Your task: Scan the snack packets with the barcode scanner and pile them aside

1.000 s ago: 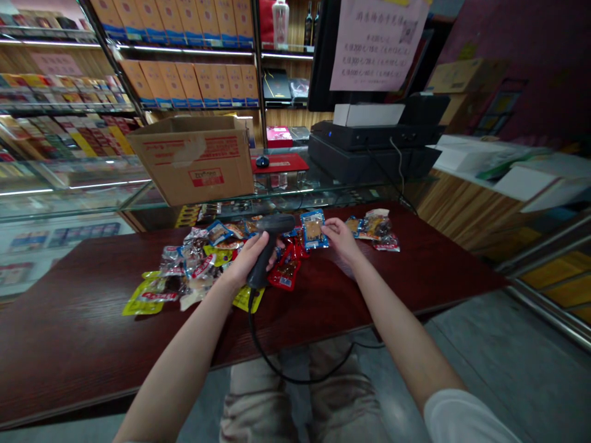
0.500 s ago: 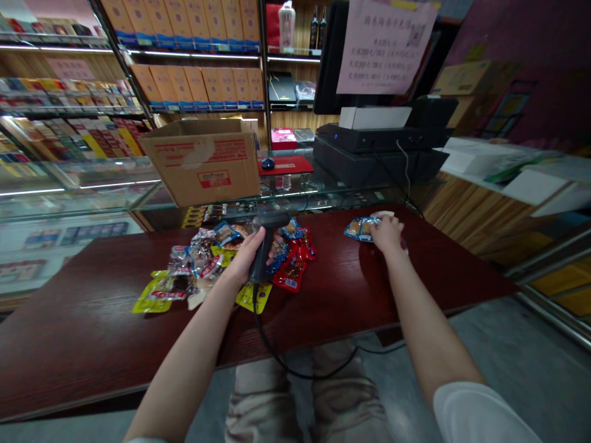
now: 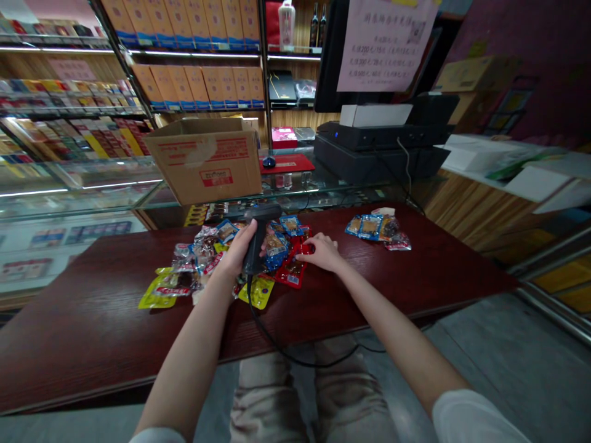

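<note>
My left hand [image 3: 237, 251] grips the handle of a black corded barcode scanner [image 3: 258, 237], held upright over a heap of small snack packets [image 3: 203, 258] on the dark red table [image 3: 92, 320]. My right hand [image 3: 322, 252] rests on a red packet [image 3: 295, 271] at the right edge of the heap, fingers curled onto it. A smaller group of packets [image 3: 376, 227], blue and clear, lies apart at the right of the table. The scanner's cable [image 3: 286, 351] hangs down off the table's front edge toward my lap.
An open cardboard box [image 3: 207, 160] stands on the glass counter [image 3: 115, 191] behind the table. A black printer or till [image 3: 378, 147] sits to the right under a paper notice [image 3: 383, 43]. Shelves of boxed goods [image 3: 60, 111] fill the left and back.
My right hand carried a blue packet from the heap to the group at the right, left it there, and has come back to a red packet in the heap. The scanner hand barely moved.
</note>
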Demonstrator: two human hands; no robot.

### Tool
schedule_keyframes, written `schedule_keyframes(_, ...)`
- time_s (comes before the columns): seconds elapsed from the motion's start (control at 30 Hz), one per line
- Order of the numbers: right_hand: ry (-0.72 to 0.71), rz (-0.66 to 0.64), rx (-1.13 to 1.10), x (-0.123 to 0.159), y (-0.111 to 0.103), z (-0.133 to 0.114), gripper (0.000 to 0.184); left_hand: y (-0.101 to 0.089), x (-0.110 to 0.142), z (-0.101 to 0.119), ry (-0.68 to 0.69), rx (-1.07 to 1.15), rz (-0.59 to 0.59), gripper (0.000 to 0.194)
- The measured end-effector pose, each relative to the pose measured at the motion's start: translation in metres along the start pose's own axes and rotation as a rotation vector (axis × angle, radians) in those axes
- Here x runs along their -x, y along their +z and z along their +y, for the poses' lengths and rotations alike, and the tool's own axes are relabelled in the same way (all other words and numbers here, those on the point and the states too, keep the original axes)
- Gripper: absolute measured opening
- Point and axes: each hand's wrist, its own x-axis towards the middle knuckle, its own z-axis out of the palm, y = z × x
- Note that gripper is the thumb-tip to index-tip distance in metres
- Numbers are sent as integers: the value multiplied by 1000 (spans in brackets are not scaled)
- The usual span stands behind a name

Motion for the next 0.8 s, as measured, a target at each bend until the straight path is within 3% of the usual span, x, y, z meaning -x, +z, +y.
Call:
schedule_keyframes(0.1, 18, -11, 25, 2, 4, -3, 49, -1, -1, 1, 9, 8, 10, 68)
schedule_keyframes(0.27, 29, 64, -132, -3, 5, 3, 30, -2, 0, 3, 9, 21, -16, 66)
schedule_keyframes(0.4, 4, 126, -558, -15, -6, 14, 30, -4, 0, 4, 36, 80, -40, 63)
schedule_keyframes(0.5, 90, 141, -851, -26, -24, 26, 34, -3, -2, 0, 30, 92, -60, 62)
schedule_keyframes(0.67, 254, 255, -1160, -34, -49, 44, 31, 4, -4, -12, -37, 58, -100, 66)
schedule_keyframes(0.8, 295, 368, -1340, -31, -46, 53, 31, 12, 0, -15, -76, -43, -146, 68)
